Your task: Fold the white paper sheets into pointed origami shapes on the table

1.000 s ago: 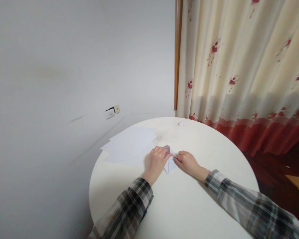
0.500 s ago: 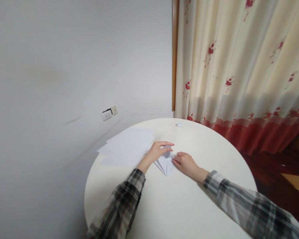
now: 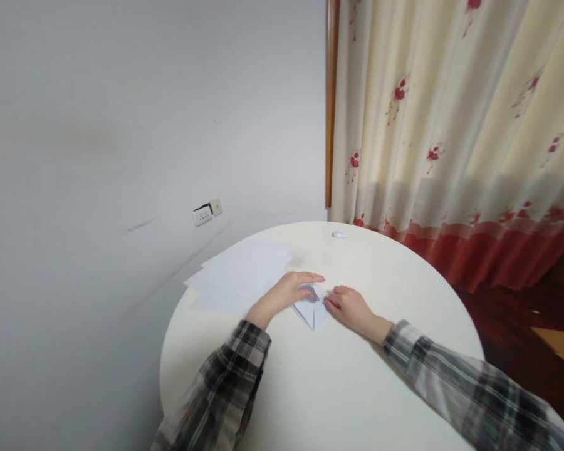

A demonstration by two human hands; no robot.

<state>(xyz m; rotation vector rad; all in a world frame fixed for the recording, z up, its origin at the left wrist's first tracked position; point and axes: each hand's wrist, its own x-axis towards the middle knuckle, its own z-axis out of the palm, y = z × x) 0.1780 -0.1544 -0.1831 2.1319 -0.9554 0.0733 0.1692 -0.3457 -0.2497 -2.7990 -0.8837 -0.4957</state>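
A small piece of folded white paper lies on the round white table, its point towards me. My left hand reaches over its upper left part, the fingers stretched out along the far edge and the thumb apart from them, resting by a raised flap. At the paper's right edge, my right hand has its fingers curled together in a pinch on the sheet. The fingertips partly hide the folds there.
Several loose white sheets overlap on the table's left side. A crumpled bit of white paper lies near the far edge. Beyond the table stand a wall with a socket and a flowered curtain.
My left hand has come down and slightly left, its thumb drawn back from the fingers. The raised flap is lower. My right hand has stayed at the paper's edge.
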